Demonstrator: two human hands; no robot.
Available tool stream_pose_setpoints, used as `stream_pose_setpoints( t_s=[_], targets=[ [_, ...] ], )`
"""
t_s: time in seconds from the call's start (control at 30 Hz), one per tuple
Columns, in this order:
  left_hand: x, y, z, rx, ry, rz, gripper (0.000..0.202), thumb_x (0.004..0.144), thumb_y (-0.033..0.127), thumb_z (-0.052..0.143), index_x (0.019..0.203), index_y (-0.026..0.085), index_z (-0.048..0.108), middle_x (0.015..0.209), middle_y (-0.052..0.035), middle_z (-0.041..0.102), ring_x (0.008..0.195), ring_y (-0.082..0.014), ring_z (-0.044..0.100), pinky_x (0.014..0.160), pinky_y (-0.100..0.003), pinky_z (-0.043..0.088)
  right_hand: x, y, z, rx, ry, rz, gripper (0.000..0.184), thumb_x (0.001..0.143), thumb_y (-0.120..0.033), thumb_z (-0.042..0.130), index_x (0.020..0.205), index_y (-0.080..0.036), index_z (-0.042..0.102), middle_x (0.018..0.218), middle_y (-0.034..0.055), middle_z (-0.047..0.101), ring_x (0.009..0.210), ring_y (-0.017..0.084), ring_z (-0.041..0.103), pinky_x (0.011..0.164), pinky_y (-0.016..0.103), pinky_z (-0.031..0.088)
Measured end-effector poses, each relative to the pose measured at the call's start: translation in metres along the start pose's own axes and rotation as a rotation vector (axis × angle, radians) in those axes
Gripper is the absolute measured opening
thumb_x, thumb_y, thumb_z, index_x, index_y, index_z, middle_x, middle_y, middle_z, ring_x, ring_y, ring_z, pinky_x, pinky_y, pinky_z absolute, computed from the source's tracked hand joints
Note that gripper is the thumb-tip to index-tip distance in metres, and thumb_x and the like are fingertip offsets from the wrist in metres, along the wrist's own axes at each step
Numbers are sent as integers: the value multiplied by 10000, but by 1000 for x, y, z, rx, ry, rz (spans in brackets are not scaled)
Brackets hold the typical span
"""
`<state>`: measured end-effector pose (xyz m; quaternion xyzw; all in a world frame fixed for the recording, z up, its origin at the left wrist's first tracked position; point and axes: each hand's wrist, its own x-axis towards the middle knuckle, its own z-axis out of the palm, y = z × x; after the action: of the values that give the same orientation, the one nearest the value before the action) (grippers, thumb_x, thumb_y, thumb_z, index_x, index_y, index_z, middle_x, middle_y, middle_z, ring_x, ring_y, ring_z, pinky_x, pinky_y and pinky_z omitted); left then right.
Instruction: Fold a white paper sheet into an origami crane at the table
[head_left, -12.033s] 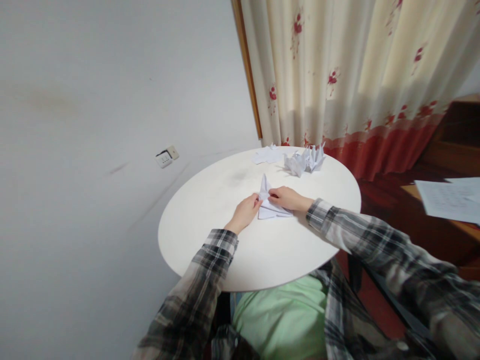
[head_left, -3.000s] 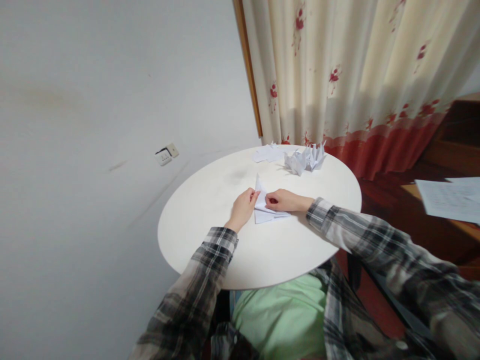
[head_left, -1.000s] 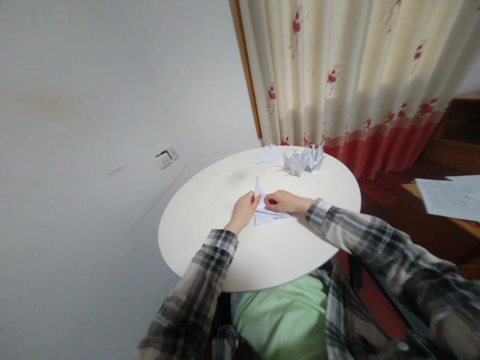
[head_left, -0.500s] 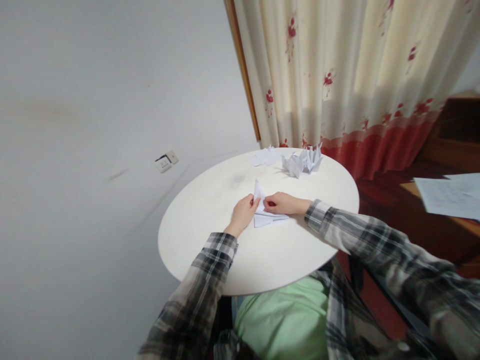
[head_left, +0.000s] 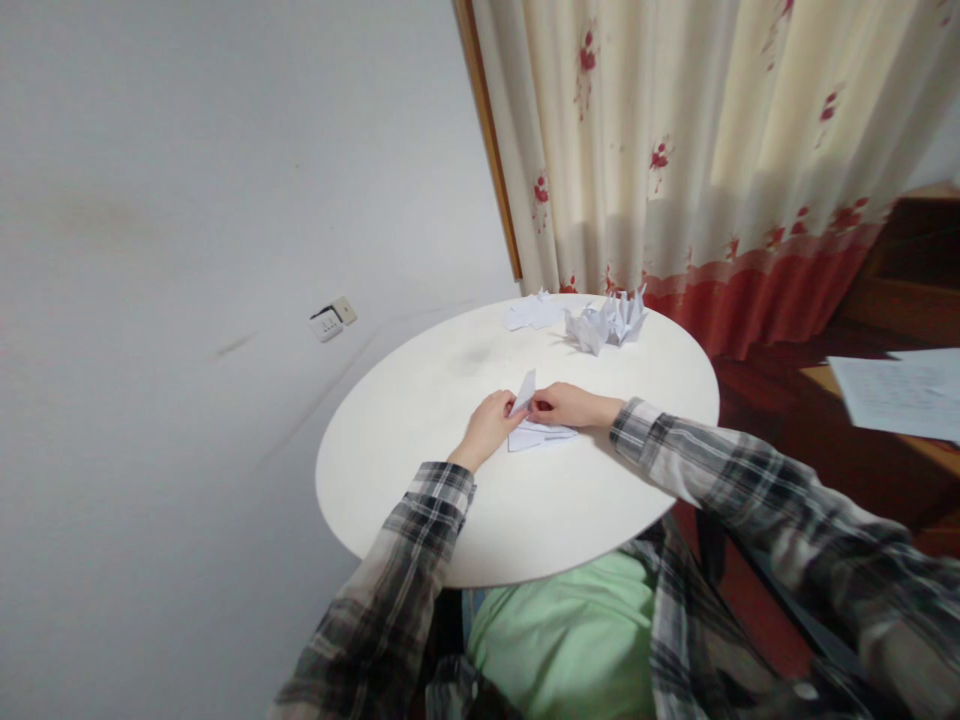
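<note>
Between my hands is a folded sheet of white paper point(head_left: 527, 440), partly resting on the white round table point(head_left: 397, 440). One narrow flap of it points up and away from me. My left hand point(head_left: 491, 420) pinches the paper's left side, thumb on top near the base of the flap. From the right, my right hand point(head_left: 566, 406) has its fingers closed on the paper, with the fingertips close to my left thumb. The fingers cover the middle of the folds.
Several folded paper cranes point(head_left: 607, 322) stand at the table's far edge. Left of them lie flat white paper pieces point(head_left: 531, 312). A wall with a socket point(head_left: 327, 324) is on the left, a flowered curtain point(head_left: 615, 150) behind. Written sheets point(head_left: 900, 392) lie on a surface at right.
The paper's upright flap has tilted to the right and now leans toward my right hand. My left hand's fingers have shifted slightly right, nearer the right fingertips.
</note>
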<state>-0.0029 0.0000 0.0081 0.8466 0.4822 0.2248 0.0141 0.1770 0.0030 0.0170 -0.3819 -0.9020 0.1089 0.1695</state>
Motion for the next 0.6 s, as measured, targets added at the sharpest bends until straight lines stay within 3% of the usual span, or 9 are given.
stream_pose_setpoints(
  t_s=[0.3,0.6],
  targets=[
    [0,-2,3,6,-57,93,310,806,357,406,989,133,518,957,-89,559,927,-192,480,840,-327,380,0,3,0,-47,40,40,298,803,-403,439,826,-144,586,718,41,612,591,98,489,542,191,292],
    [-2,6,-2,-24,-158,112,472,770,484,417,1087,145,500,1075,-100,539,1014,-226,461,905,-353,354,1,7,3,-85,91,176,250,791,-354,457,949,-166,507,824,45,623,679,123,539,567,200,312]
  ],
)
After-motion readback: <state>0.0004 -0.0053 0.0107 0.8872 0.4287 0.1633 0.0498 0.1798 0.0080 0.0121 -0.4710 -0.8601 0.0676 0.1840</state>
